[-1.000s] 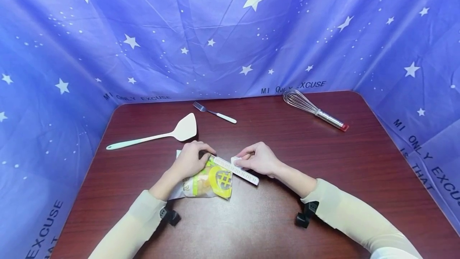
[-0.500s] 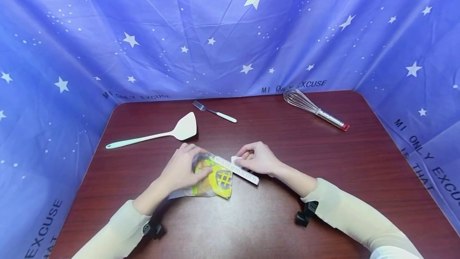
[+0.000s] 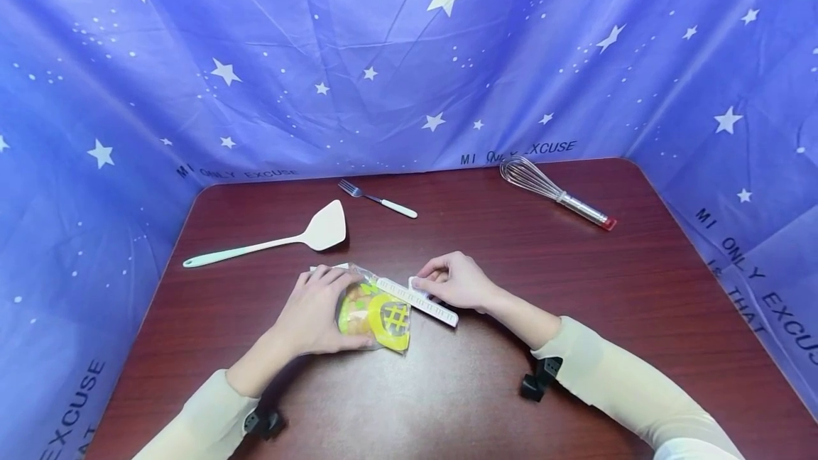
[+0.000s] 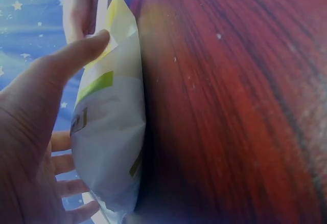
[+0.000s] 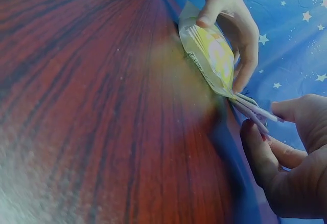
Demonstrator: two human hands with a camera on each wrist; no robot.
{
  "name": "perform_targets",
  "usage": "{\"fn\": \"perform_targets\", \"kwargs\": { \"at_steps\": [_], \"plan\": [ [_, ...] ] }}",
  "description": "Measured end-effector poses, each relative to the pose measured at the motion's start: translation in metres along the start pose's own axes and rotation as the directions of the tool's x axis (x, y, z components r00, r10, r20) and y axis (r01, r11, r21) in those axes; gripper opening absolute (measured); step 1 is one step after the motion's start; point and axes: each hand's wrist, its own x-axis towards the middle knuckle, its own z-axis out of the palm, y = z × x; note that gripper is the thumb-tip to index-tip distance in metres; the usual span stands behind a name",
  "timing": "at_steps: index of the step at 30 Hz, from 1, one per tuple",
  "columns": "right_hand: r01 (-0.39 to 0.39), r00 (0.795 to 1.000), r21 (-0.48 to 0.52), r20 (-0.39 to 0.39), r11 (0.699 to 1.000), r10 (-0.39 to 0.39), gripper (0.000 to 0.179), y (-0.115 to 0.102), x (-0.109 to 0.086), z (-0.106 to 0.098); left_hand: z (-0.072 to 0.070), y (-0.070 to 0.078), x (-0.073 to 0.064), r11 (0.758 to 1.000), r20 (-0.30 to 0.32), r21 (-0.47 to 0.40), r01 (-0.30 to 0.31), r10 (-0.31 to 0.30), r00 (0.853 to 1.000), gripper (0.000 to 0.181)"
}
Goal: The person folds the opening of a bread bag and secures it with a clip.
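Blue fabric printed with white stars [image 3: 371,6] encloses a dark red-brown wood-grain table [image 3: 447,403].

Head view: a transparent plastic bag with yellow and green print [image 3: 383,318] lies on the table between the two hands. Its left part sits under the left hand [image 3: 313,311], which grasps it, thumb along the near edge and fingers toward the far edge. A long white ridged clip [image 3: 434,308] runs diagonally along the bag's right edge, its near end projecting past the bag. The right hand [image 3: 463,284] pinches the clip's tab. Beyond lie a white spatula with a pale green handle, a white-handled metal fork [image 3: 397,207] and a wire whisk with a red end [image 3: 556,194].

Left wrist view: the thumb rests against the bag's printed face; the other fingers lie at its far side.

Right wrist view: the bag's end meets the clip, held between thumb and fingers.
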Motion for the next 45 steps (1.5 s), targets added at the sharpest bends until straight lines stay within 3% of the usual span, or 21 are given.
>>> {"fn": "perform_targets", "kwargs": {
  "at_steps": [8, 14, 17, 27, 45],
  "plan": [
    [-0.036, 0.998, 0.047, 0.062, 0.998, 0.033, 0.025, -0.002, 0.002, -0.001, 0.001, 0.000, -0.001, 0.999, 0.010, 0.041, 0.008, -0.009, 1.000, 0.095],
    [0.017, 0.996, -0.116, 0.090, 0.993, -0.006, 0.026, -0.002, 0.005, -0.003, 0.001, 0.001, 0.000, 0.998, 0.015, 0.065, 0.011, -0.012, 1.000, 0.095],
    [0.029, 0.996, -0.146, 0.088, 0.989, -0.016, 0.027, -0.003, 0.006, -0.003, 0.001, 0.001, 0.000, 0.998, 0.026, 0.069, 0.011, -0.013, 1.000, 0.095],
    [-0.055, 0.991, -0.038, 0.120, 0.998, 0.059, 0.032, -0.003, 0.005, -0.002, -0.002, 0.001, 0.000, 0.995, 0.084, 0.094, -0.025, 0.017, 0.996, 0.104],
    [-0.088, 0.987, -0.007, 0.132, 0.996, 0.089, 0.029, -0.004, 0.010, 0.000, -0.005, 0.003, 0.002, 0.989, 0.108, 0.147, -0.032, 0.016, 0.994, 0.102]
  ]
}}
